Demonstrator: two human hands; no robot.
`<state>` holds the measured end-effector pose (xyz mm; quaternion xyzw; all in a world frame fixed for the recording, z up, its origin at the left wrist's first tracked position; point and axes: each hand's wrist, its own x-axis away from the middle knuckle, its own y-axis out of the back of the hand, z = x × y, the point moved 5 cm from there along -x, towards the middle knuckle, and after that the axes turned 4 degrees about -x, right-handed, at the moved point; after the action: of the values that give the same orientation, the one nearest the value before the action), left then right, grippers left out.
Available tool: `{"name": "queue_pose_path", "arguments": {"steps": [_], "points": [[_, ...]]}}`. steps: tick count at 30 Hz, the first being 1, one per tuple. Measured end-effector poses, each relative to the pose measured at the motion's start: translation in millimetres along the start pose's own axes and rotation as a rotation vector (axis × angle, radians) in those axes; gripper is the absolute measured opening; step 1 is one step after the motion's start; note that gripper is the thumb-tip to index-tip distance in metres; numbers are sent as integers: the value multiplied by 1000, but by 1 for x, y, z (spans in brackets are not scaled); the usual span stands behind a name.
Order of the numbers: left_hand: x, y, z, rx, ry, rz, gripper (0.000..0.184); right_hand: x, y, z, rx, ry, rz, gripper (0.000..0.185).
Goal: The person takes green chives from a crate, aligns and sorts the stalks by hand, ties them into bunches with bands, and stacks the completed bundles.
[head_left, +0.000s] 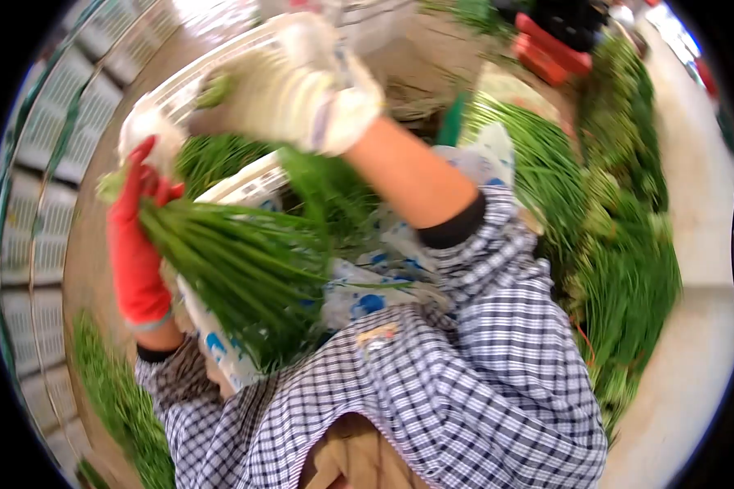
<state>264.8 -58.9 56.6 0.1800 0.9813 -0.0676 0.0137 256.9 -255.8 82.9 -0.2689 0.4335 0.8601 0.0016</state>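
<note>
At the near-left corner of the white crate (pixel 249 181), your red-gloved left hand (pixel 134 244) has its grip clamped on a bunch of long green stalks (pixel 228 253), fanning down toward your checked smock (pixel 497 383); your white-gloved right hand (pixel 281 102) hovers over the crate, its grip too blurred to tell whether clamped or apart
</note>
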Motion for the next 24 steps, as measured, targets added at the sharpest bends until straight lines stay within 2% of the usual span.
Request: {"name": "queue_pose_path", "arguments": {"steps": [2,3,4,5,6,7,9,10,12,13,14,15,16,18,19,20,21,22,23,24], "points": [[-1,-25,-25,-41,12,64,48,7,21,11,-356,-206,46,57],[-2,-34,-30,-76,-19,55,55,10,30,18,-400,-235,17,55],[-4,-37,-36,-56,-40,142,54,9,25,22,-475,-151,-86,42],[-4,-39,-52,-506,-512,167,50,21,32,35,-634,-165,-148,41],[-2,-45,-58,-737,-757,196,48,30,43,47,-793,-166,-214,41],[1,-50,-63,-940,-1023,173,46,31,49,51,-774,-160,-232,41],[-7,-61,-76,-842,-881,233,44,32,77,62,-483,-11,-549,42],[-10,-69,-83,-807,-840,257,45,34,85,61,-468,-4,-567,42],[4,-100,-110,-876,-995,232,50,36,109,58,-515,-55,-500,57],[-2,-102,-121,-768,-877,271,51,48,123,54,-675,-76,-392,54],[-8,-104,-131,-655,-762,296,52,58,148,57,-378,-98,-466,50],[-10,-114,-148,-785,-826,305,43,52,168,53,-121,-59,-451,38],[-15,-118,-160,-730,-761,312,39,48,190,23,-136,-73,-425,38],[-18,-138,-189,-615,-635,315,33,106,273,4,-785,116,-695,13],[-10,-143,-197,-819,-755,377,31,132,311,-1,-520,57,-743,15],[-2,-146,-202,-1026,-872,438,28,159,342,4,-365,122,-844,15],[8,-149,-204,-1234,-987,498,26,186,366,4,-267,12,-921,16],[17,-152,-201,-1444,-1099,564,24,199,392,19,135,-8,-858,21],[30,-165,-202,-1664,-1214,643,22,217,406,19,882,-200,-720,22],[29,-153,-186,-1560,-636,621,33,235,419,18,1642,-314,-595,24]]}}
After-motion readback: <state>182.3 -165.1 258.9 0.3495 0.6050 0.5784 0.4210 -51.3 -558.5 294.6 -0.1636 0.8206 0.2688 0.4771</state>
